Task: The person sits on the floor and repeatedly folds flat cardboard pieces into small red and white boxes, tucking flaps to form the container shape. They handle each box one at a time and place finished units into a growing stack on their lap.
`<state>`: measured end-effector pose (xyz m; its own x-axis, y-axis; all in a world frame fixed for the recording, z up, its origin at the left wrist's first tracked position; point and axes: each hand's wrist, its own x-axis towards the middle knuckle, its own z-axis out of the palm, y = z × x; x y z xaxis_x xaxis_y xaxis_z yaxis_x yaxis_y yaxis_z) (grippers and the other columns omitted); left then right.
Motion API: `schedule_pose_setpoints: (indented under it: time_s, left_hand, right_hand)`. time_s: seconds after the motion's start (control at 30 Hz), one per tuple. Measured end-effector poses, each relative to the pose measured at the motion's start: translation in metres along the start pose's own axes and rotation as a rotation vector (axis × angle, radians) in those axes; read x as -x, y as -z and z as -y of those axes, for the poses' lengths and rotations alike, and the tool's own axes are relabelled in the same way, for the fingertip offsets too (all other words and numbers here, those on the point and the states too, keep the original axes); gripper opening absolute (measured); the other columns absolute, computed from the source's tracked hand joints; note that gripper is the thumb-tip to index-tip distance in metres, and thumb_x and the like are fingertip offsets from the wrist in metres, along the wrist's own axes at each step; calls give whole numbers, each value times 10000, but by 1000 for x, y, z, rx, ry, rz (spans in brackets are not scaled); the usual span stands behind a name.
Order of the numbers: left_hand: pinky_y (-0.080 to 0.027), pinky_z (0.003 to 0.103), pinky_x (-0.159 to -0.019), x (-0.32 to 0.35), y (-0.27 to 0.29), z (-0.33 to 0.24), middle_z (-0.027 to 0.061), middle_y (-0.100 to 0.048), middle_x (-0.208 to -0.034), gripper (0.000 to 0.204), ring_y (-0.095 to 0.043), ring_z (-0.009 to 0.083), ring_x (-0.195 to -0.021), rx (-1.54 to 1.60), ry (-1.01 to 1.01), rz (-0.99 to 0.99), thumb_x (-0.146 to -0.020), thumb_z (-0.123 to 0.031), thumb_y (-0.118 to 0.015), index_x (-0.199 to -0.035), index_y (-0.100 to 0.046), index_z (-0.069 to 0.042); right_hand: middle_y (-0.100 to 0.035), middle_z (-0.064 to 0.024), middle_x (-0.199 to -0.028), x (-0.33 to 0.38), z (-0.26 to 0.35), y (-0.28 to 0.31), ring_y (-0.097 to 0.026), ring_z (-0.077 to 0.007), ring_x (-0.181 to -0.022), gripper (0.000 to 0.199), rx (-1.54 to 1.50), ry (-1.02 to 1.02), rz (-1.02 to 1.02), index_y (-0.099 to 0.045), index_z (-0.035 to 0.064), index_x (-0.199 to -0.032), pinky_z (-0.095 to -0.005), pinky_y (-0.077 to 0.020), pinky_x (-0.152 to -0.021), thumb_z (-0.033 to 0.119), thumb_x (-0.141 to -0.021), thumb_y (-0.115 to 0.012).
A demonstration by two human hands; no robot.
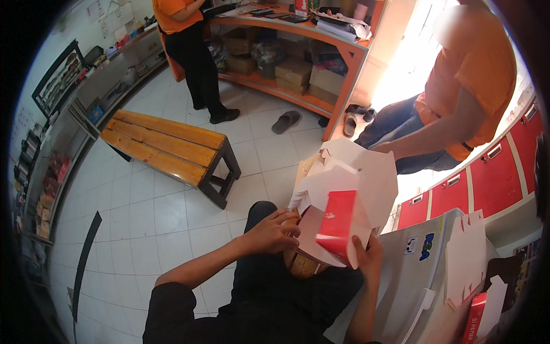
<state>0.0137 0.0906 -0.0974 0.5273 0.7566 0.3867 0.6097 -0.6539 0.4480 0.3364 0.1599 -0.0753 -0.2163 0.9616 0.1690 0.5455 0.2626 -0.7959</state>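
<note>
A partly folded cardboard box (337, 221), red outside and white inside, stands tilted in front of my lap. My right hand (368, 252) grips its near right side, the thumb against the wall. At the box's left edge, the fingers of my left hand (276, 231) are bent and pinch the card; their tips are partly hidden. Just beyond lies a stack of flat white box blanks (358, 166), layered at its left side. Under the box, part of a round wooden stool seat (308, 266) shows between my knees.
A slatted wooden bench (163, 152) stands at left. On the right, a grey fridge (412, 275) lies beside more flat blanks (464, 258) and a red-and-white box (481, 318). One person in orange (472, 86) is close at the right; another (192, 63) stands by the orange counter (344, 57).
</note>
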Motion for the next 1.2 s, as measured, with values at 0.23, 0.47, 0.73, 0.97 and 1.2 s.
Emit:
schedule_pose_setpoints:
  time_s: [0.23,0.47,0.73,0.97,1.2]
  left_hand:
    - [-425,473,-1058,10,-25,-26,20,-646,-1199,435,-527,310,-1274,-120,48,-149,-634,-193,-773,-1066,-737,-147]
    - [-459,448,-949,2,-23,-46,20,-653,-1081,298,-566,289,-1140,-76,-45,-264,-761,-242,-837,-1025,-734,-149]
    - [-487,427,-936,10,-1,-31,30,-679,-971,202,-607,279,-1099,124,-14,-150,-763,-265,-844,-855,-752,-110]
    - [-476,395,-952,-3,12,-29,33,-681,-887,183,-612,241,-1023,157,-42,-119,-744,-232,-855,-746,-753,-80]
    - [-389,418,-1050,-7,20,-28,23,-688,-945,173,-596,233,-1134,156,21,24,-763,-244,-850,-805,-756,-104]
  right_hand:
    - [-700,-275,-942,-11,38,17,-665,-481,-925,318,358,-59,144,-656,-29,-1100,-526,-530,-814,196,-883,-712]
    - [-693,-274,-1007,-12,23,22,-657,-472,-949,379,622,-46,167,-633,-42,-1200,-523,-518,-840,176,-896,-697]
    - [-696,-274,-1056,-20,43,20,-664,-451,-986,451,722,-129,236,-597,-45,-1283,-520,-516,-872,209,-918,-669]
    - [-689,-259,-1076,-20,40,19,-654,-458,-1010,467,610,-159,190,-509,22,-1341,-541,-505,-883,175,-923,-649]
    - [-667,-268,-1119,-16,32,13,-636,-450,-1064,513,546,-115,135,-485,-20,-1369,-521,-508,-886,165,-920,-649]
